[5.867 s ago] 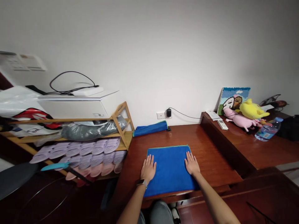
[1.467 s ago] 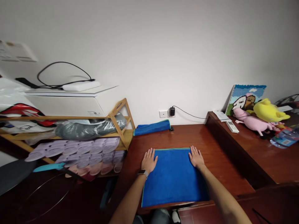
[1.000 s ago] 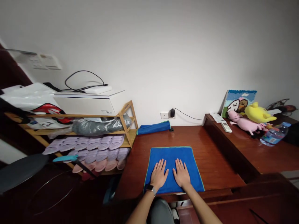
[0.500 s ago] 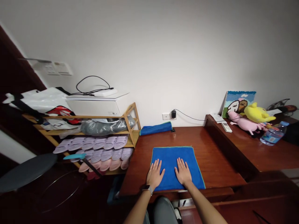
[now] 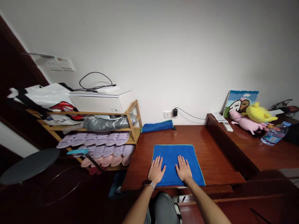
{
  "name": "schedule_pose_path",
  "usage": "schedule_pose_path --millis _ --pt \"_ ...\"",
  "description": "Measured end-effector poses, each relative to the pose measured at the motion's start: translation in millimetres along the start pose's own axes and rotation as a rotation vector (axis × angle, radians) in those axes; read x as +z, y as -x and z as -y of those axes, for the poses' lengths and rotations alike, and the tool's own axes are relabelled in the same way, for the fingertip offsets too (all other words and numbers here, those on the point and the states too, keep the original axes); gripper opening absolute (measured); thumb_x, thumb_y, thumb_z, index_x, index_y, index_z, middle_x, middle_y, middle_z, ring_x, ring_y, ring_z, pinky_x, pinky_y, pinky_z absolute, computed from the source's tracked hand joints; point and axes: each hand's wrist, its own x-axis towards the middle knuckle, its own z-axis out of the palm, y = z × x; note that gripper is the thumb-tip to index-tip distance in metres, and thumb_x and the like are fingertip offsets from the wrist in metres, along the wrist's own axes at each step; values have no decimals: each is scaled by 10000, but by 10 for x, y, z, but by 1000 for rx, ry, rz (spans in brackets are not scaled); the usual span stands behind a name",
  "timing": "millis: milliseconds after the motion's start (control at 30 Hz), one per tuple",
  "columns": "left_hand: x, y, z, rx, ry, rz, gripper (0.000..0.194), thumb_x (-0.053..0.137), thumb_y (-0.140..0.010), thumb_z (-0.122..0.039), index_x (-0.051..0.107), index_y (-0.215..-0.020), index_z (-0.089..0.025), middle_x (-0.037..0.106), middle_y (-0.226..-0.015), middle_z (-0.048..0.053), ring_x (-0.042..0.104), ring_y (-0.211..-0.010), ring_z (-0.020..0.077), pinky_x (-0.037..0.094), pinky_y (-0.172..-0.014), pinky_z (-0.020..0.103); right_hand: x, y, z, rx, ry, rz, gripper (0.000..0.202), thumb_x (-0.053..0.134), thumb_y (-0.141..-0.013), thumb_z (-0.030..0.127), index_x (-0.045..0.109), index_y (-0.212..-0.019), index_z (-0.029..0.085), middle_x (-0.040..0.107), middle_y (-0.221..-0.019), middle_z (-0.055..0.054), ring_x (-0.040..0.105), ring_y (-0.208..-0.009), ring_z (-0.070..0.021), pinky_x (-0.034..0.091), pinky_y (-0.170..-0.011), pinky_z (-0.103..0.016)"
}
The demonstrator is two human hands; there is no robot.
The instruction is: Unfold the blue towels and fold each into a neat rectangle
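Observation:
A blue cloth (image 5: 171,161) with green edging lies spread out on the reddish-brown wooden desk (image 5: 217,158). My left hand (image 5: 156,170) rests flat on its left part, fingers stretched out; a watch (image 5: 150,184) is on that wrist. On the cloth's right part lies my right hand (image 5: 183,168), palm down with fingers apart. Neither hand grips anything. Against the wall at the back of the desk is a second blue cloth (image 5: 157,126), folded into a long strip.
Left of the desk stands a wooden rack (image 5: 132,124) with slippers (image 5: 98,139), a white box (image 5: 100,102) and bags. A raised desk section on the right bears plush toys (image 5: 249,121), a water bottle (image 5: 275,133) and a remote (image 5: 227,126). A plugged-in charger (image 5: 175,112) trails a cable.
The view has shifted slightly, so the scene sits a little further right and higher. Both hands stay flat on the spread cloth.

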Motion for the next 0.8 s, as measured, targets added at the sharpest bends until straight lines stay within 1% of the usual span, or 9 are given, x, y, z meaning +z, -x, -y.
schedule_pose_path --millis 167,400,567,800 --pt "-14 2 -20 0 8 -4 670 381 -1085 -510 434 -1669 -186 441 -1727 149 384 -1616 312 317 -1324 561 -4 4 -1 2 21 6 701 225 -1112 457 230 -1727 119 205 -1797 -97 167 -1683 -239 128 -1367 -485" --pt "-70 8 -47 -9 2 27 682 379 -1086 -516 449 -1656 -147 413 -1738 158 370 -1623 307 313 -1330 543 -15 20 1 0 28 -7 701 246 -1110 452 253 -1722 112 223 -1792 -98 198 -1677 -255 150 -1366 -492" --pt "-52 9 -35 1 15 -6 668 388 -1085 -508 437 -1667 -184 441 -1726 150 381 -1618 318 312 -1328 568 -12 9 -1 -6 24 -9 703 236 -1111 454 255 -1721 104 223 -1791 -97 195 -1677 -255 146 -1367 -492" --pt "-10 22 -34 -2 12 -5 669 384 -1082 -492 420 -1677 -189 435 -1727 152 383 -1616 333 321 -1318 592 2 23 7 3 26 4 702 238 -1110 453 248 -1723 111 216 -1791 -99 190 -1678 -252 136 -1367 -489"
